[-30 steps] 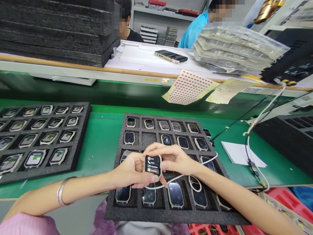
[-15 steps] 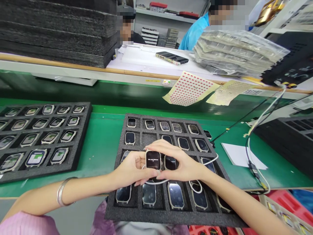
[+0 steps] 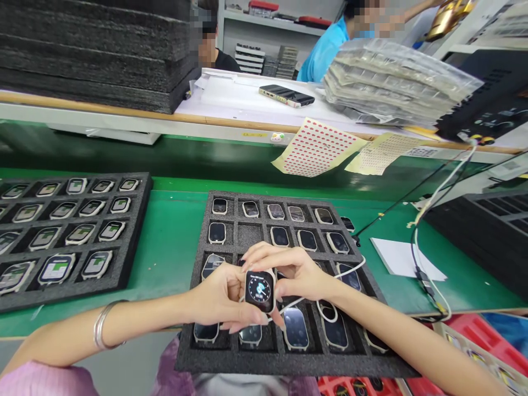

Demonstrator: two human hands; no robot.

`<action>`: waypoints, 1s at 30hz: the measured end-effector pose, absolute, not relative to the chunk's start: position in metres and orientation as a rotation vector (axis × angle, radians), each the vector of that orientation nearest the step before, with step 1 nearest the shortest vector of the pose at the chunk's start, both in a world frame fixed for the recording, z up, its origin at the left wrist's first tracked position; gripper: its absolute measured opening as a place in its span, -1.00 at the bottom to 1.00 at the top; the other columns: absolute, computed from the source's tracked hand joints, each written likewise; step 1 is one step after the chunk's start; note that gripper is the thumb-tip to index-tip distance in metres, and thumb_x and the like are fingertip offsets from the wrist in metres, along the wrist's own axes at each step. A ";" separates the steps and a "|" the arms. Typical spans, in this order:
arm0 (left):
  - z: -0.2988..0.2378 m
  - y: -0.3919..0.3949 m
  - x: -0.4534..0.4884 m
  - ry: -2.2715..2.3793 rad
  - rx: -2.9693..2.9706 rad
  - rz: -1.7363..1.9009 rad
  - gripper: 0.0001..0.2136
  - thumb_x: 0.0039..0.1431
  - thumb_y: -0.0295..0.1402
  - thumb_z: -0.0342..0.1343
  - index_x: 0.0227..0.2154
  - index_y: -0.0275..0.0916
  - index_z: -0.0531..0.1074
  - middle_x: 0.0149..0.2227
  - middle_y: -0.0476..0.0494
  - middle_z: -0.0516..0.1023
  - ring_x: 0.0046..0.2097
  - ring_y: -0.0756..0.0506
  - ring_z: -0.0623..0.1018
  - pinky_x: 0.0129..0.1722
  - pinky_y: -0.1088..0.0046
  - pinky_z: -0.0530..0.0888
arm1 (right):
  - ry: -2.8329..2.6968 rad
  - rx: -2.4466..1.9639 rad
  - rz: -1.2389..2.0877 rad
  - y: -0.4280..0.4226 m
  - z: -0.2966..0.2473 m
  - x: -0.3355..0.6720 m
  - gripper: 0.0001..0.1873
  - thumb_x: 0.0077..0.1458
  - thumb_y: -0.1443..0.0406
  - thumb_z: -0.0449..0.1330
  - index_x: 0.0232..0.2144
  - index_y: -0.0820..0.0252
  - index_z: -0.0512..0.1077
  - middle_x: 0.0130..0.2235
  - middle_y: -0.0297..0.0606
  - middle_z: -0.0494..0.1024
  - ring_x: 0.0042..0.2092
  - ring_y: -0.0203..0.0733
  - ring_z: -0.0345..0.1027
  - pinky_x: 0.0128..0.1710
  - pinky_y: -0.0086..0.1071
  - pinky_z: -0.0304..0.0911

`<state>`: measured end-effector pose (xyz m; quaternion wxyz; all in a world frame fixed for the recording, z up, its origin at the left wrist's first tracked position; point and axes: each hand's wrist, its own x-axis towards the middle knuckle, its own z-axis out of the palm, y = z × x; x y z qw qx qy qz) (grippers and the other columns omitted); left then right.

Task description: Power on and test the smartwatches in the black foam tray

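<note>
Between my two hands is a smartwatch (image 3: 259,290) without a strap, its screen lit with a dial and a blue figure. My left hand (image 3: 231,297) grips it from the left, thumb along the lower edge. The fingers of my right hand (image 3: 291,272) close on its top and right edge. A white cable (image 3: 346,273) runs from beneath the watch past my right wrist and loops over the tray. Below my hands lies a black foam tray (image 3: 264,360) with watches in its pockets, such as a dark-screened watch (image 3: 296,329). One pocket (image 3: 249,235) in the second row holds no watch.
Another foam tray (image 3: 138,220) of watches lies at left. Stacked black foam (image 3: 94,55) stands on the shelf above, beside a phone (image 3: 286,95) and clear plastic trays (image 3: 391,82). White paper (image 3: 406,258) and cables lie at right. Two people are beyond the shelf.
The watch screen has switched from a line of white text to a lit dial. My hands have lowered the watch slightly, and my right fingers have shifted along its edge.
</note>
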<state>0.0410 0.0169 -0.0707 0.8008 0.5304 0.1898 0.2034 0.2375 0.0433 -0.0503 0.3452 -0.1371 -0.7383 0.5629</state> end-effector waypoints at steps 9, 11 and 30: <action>-0.072 0.016 0.046 0.561 1.117 0.587 -0.71 0.01 -0.23 0.26 -0.32 -0.39 0.47 -0.70 0.07 0.32 -0.72 0.12 0.22 -0.75 0.63 0.09 | -2.177 -0.491 1.253 0.043 -0.034 0.246 -0.46 0.07 0.24 0.31 0.09 0.20 0.33 0.04 -0.01 0.36 0.07 0.02 0.21 0.07 0.00 0.12; -0.074 0.015 0.046 0.562 1.116 0.590 -0.71 0.03 -0.22 0.25 -0.31 -0.38 0.44 -0.71 0.09 0.31 -0.72 0.12 0.22 -0.75 0.64 0.08 | -2.277 -0.555 1.107 0.042 -0.031 0.248 -0.44 0.05 0.29 0.32 0.10 0.20 0.32 0.05 -0.01 0.34 0.07 0.00 0.21 0.07 -0.04 0.14; -0.072 0.009 0.059 0.741 1.216 0.605 -0.74 0.03 -0.25 0.26 -0.32 -0.32 0.40 -0.59 0.05 0.44 -0.58 0.08 0.36 -0.55 0.62 0.34 | -2.698 -0.785 0.119 0.016 -0.028 0.250 -0.59 0.15 0.27 0.17 0.00 0.42 0.33 -0.12 0.04 0.46 -0.08 0.03 0.30 -0.11 -0.11 0.26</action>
